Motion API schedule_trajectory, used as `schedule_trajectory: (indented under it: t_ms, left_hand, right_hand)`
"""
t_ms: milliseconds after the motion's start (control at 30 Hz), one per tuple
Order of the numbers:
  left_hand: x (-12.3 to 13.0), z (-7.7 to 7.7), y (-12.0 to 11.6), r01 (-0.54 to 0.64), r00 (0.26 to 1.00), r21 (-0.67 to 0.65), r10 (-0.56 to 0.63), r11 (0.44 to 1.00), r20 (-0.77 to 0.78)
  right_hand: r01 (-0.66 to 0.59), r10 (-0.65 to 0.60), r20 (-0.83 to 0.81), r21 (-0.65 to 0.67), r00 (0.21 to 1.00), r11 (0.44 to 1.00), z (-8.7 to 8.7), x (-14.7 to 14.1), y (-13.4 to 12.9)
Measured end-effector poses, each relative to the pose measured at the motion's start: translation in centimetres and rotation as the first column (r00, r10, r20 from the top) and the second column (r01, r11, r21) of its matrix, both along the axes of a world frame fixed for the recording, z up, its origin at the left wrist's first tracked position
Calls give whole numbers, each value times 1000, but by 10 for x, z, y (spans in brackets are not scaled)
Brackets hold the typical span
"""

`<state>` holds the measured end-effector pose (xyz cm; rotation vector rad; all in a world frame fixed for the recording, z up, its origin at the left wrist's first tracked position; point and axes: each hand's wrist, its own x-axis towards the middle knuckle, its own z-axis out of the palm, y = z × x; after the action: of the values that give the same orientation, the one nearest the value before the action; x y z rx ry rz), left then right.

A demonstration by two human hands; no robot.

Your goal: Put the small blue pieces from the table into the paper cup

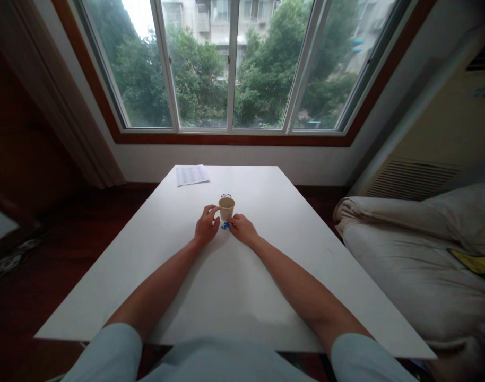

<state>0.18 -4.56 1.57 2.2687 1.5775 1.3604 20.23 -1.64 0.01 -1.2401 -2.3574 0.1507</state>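
Note:
A beige paper cup (226,209) stands upright on the white table (234,292), its open top facing up. At the cup's left side is my left hand (207,225), fingers apart, with fingertips at or touching the rim. Small blue pieces (225,226) lie on the table just in front of the cup. My right hand (242,229) rests at their right, fingers closed together near the cup's base; whatever is between its fingertips is too small to make out. Behind the cup a dark-rimmed round item (226,196) shows in part.
Printed sheets of paper (192,175) lie at the table's far left corner. A wide window (230,79) is beyond the table. To the right stands a couch with a pale cover (405,254), and a curtain (63,95) hangs at the left.

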Motion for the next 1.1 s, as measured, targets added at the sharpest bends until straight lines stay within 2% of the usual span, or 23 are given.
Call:
schedule_trajectory:
  t_ms: [400,700,900,1100]
  left_hand:
    - [-2,-8,5,41,991,-160,-60,986,-116]
    - [-2,-12,7,41,987,-211,-72,977,-142]
    - [-2,-12,7,38,988,-212,-69,976,-139]
    - [-2,-11,7,33,986,-232,-70,972,-152]
  right_hand:
    - [9,-9,-9,-3,1000,1000,0,-1,0]
    - [19,-19,-49,-12,999,1000,-1,-1,1]
    - [38,-38,-120,-8,992,999,-1,-3,2]
    - [33,-17,-253,63,967,997,3,-2,0]
